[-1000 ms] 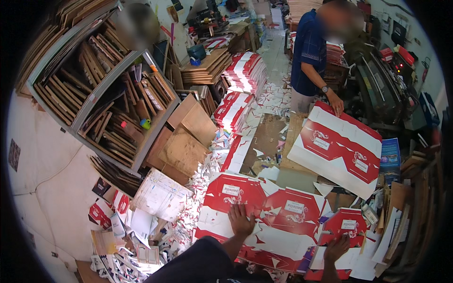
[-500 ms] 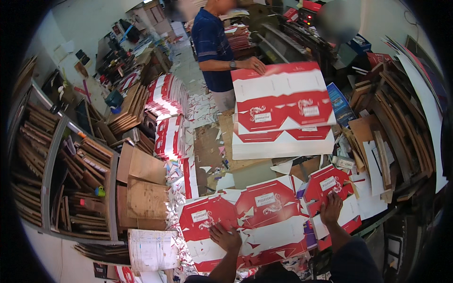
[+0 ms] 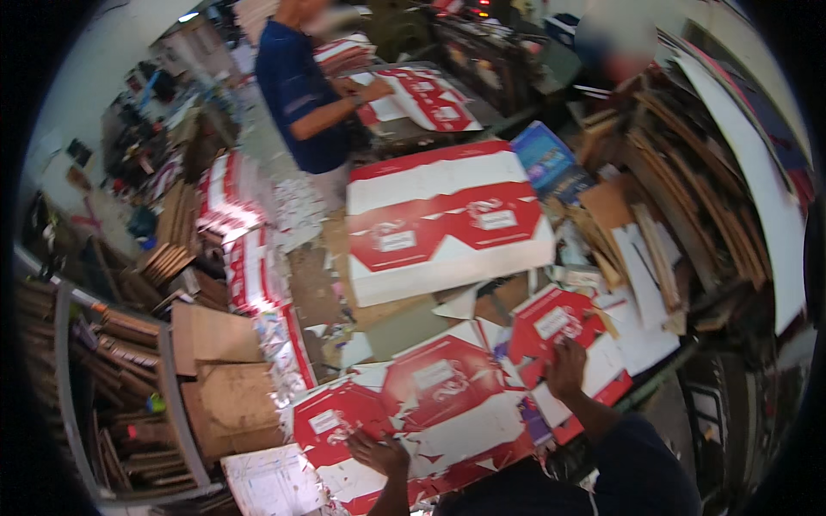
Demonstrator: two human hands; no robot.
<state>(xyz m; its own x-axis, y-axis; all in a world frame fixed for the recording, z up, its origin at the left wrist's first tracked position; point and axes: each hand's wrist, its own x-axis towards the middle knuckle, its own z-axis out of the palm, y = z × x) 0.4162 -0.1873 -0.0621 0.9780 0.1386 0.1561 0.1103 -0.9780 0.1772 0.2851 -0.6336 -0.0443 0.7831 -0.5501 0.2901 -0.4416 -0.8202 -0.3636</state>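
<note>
My left hand point(image 3: 379, 453) lies flat, fingers apart, on a red-and-white printed, die-cut cardboard sheet point(image 3: 465, 426) at the near edge of the worktable. My right hand point(image 3: 565, 370) rests with its fingers stretched on a separate, smaller red-and-white cardboard piece point(image 3: 555, 322) to the right. Small cut-outs and loose triangular scraps show on the left sheet. Farther off, a stack of red-and-white printed sheets point(image 3: 447, 202) lies on the table. The picture is slightly blurred.
Across the table a co-worker point(image 3: 301, 95) handles a printed sheet point(image 3: 430, 96) on a machine bed. Piles of red-and-white cardboard point(image 3: 231, 193) stand at left, beside brown boards point(image 3: 228, 396) and a shelf. Upright wooden boards point(image 3: 688, 189) crowd the right side. Scraps litter the floor.
The co-worker has let go of the sheet over the stack, which now lies flat, and has reached to the machine. My hands stay on their cardboard; the whole view has shifted.
</note>
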